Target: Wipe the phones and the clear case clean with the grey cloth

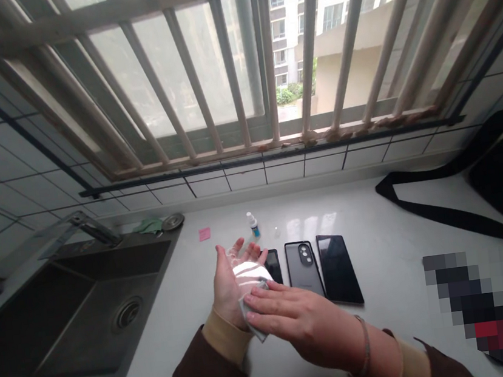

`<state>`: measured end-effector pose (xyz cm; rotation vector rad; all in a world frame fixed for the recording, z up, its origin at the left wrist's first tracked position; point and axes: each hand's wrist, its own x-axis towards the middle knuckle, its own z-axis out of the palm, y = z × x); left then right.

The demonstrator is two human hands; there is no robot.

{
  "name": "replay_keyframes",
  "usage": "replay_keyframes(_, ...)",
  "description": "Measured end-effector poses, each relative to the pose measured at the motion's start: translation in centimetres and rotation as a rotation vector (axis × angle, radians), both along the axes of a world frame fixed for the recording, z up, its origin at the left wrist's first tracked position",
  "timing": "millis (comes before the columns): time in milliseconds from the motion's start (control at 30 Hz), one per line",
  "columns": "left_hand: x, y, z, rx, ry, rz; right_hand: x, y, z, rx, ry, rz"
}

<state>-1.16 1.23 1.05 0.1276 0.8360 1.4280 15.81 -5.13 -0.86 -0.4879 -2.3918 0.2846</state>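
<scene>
My left hand (pixel 227 286) is turned palm up above the counter, with a clear, shiny phone case (pixel 248 269) resting across its palm and fingers. My right hand (pixel 289 312) lies over the case and presses a folded grey cloth (pixel 258 329) against its lower part. Just behind the hands lies a dark phone (pixel 272 264), partly hidden by them. To its right are a black phone case with camera openings (pixel 305 270) and a larger black phone or tablet (pixel 339 269), face up.
A small white bottle (pixel 253 225) with a blue label stands behind my hands, near a pink sticky note (pixel 204 234). A dark sink (pixel 111 316) with a faucet (pixel 96 229) is set into the counter at left. A black strap (pixel 441 208) lies at right.
</scene>
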Motion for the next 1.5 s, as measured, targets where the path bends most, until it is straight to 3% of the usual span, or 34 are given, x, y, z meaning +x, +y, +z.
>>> replay_keyframes(133,-0.3,-0.1,0.0,0.051,-0.029,-0.05,0.3,0.5,-0.5,-0.022,-0.037,-0.107)
replay_keyframes(400,1.1,-1.7,-0.2,0.17,-0.021,-0.498,0.6,1.8,-2.0,0.002,-0.061,-0.359)
replay_keyframes(533,2.1,-2.4,-1.1,0.224,-0.055,-0.576,0.7,2.0,-2.3,-0.046,0.016,-0.474)
replay_keyframes(633,2.3,-2.5,-1.2,0.265,-0.038,-0.494,0.6,2.0,-2.4,-0.111,0.106,-0.429)
replay_keyframes(733,1.8,-2.0,-0.8,0.305,0.046,-0.296,0.5,1.6,-2.0,-0.305,0.221,-0.316)
replay_keyframes(833,0.7,-1.2,-0.4,0.297,0.133,-0.06,0.2,1.2,-1.3,-0.648,0.374,-0.214)
replay_keyframes(967,-0.5,-0.3,-0.3,0.337,0.184,0.209,-0.5,1.1,-0.9,-1.274,0.664,-0.114)
replay_keyframes(1067,-0.3,-0.6,-0.1,0.462,0.294,0.334,-1.1,1.1,-1.1,-1.54,0.861,-0.088)
replay_keyframes(1233,1.2,-2.4,0.3,0.646,0.611,0.484,-1.5,0.9,-1.2,-1.663,0.934,-0.029)
replay_keyframes(1500,-0.6,-1.2,0.2,0.626,0.623,0.499,-0.5,0.7,-0.6,-1.744,0.841,0.078)
